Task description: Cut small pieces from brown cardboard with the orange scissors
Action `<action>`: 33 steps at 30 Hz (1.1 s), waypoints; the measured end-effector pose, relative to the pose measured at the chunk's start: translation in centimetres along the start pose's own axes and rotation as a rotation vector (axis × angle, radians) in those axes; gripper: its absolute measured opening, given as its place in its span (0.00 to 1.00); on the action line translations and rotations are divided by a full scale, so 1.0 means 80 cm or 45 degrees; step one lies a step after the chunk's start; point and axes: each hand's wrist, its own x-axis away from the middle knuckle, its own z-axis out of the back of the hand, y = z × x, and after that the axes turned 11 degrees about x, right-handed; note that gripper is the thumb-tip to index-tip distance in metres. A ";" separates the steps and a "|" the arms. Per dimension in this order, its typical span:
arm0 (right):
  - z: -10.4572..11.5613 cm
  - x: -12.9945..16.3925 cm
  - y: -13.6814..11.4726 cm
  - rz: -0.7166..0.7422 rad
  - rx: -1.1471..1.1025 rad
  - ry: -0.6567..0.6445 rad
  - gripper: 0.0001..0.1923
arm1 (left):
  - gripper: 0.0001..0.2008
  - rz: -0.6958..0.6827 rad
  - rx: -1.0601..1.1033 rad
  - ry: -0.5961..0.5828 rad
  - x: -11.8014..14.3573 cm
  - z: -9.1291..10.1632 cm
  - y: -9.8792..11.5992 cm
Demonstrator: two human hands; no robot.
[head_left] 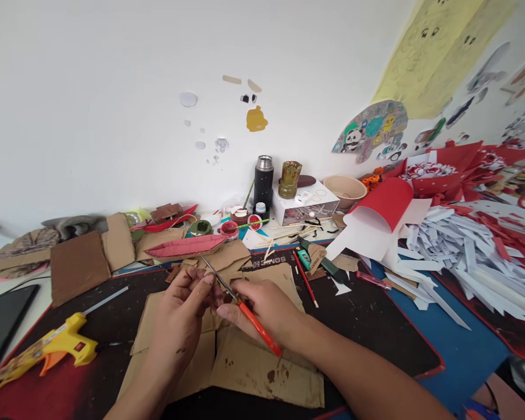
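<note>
My right hand is closed around orange-handled scissors, seen nearly edge-on. Their narrow metal blades point up and left, passing close by the fingertips of my left hand. That hand is pinched together, with brown smears on its fingers; whatever it grips is hidden. Both hands are above brown cardboard sheets spotted with dark stains. Just beyond the blade tips lies a pink boat-shaped cardboard piece.
A yellow glue gun lies at the left near a brown-painted square. Paint pots, a black flask and a white box line the wall. A red pencil and heaped paper strips are on the right.
</note>
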 end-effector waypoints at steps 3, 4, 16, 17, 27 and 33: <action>0.000 0.000 0.001 -0.013 0.024 0.002 0.22 | 0.25 -0.017 -0.003 -0.002 0.001 0.001 0.000; 0.001 0.000 0.002 -0.017 0.035 0.003 0.22 | 0.25 -0.023 -0.011 -0.006 0.001 0.001 0.000; 0.002 -0.002 0.004 -0.017 0.185 0.045 0.16 | 0.22 -0.042 -0.056 -0.056 -0.003 0.003 -0.002; 0.002 -0.002 0.003 -0.020 0.205 0.048 0.16 | 0.22 -0.050 -0.060 -0.060 -0.003 0.003 -0.002; -0.009 -0.004 0.011 -0.024 0.125 0.071 0.17 | 0.24 -0.120 -0.041 -0.053 -0.005 0.004 -0.007; -0.007 -0.011 0.022 -0.052 -0.120 0.182 0.20 | 0.27 0.015 -0.009 -0.065 -0.005 0.005 -0.007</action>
